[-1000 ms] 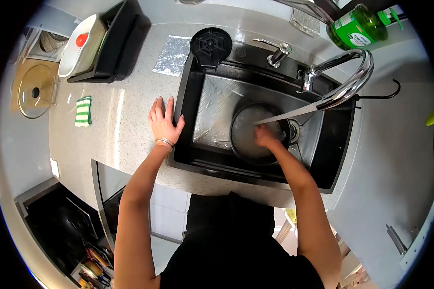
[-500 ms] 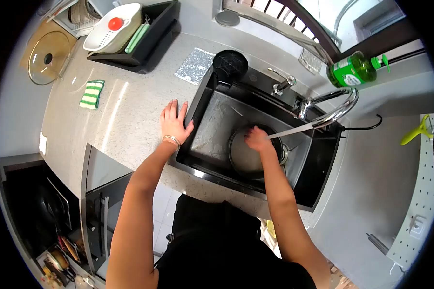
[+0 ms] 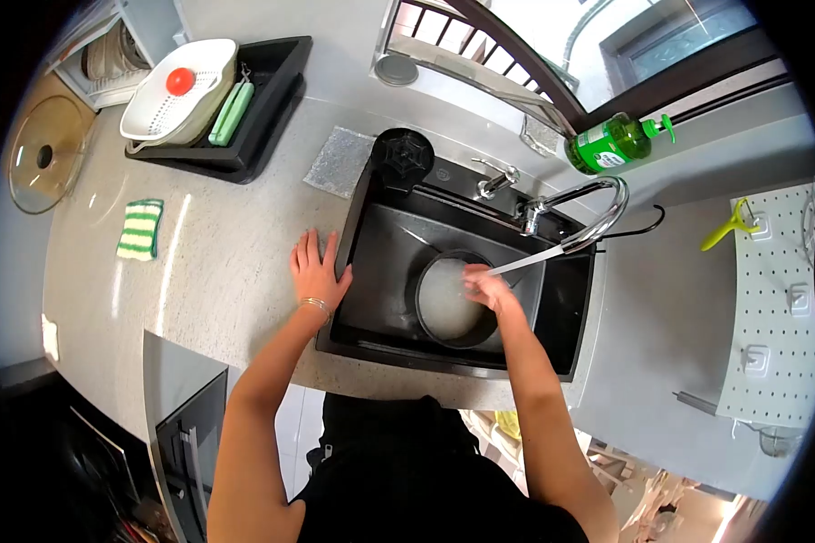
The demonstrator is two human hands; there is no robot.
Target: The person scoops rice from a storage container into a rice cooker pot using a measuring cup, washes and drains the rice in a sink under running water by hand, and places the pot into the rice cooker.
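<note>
A dark round pot (image 3: pixel 423 319) stands in the black sink (image 3: pixel 376 262), holding cloudy whitish water; what lies under the surface I cannot make out. My right hand (image 3: pixel 489 288) is over the pot's upper right side, fingers loosely bent and apart, with nothing visible in them. A stream of water (image 3: pixel 527 261) runs from the chrome faucet (image 3: pixel 611 213) down to that hand. My left hand (image 3: pixel 319 270) lies flat on the counter (image 3: pixel 235 262) beside the sink's left edge, fingers spread, a bracelet at its wrist.
Left on the counter are a striped sponge (image 3: pixel 140 230) and a black rack (image 3: pixel 276 109) holding a white colander (image 3: pixel 145 113). A black strainer (image 3: pixel 403 157) sits at the sink's back-left corner. A green soap bottle (image 3: pixel 611 145) stands on the sill. A pegboard (image 3: pixel 770 299) hangs right.
The camera view has shifted, bringing more of the pegboard in. My right hand has drawn toward the pot's right side, uncovering more of the whitish water. My left hand stays on the counter.
</note>
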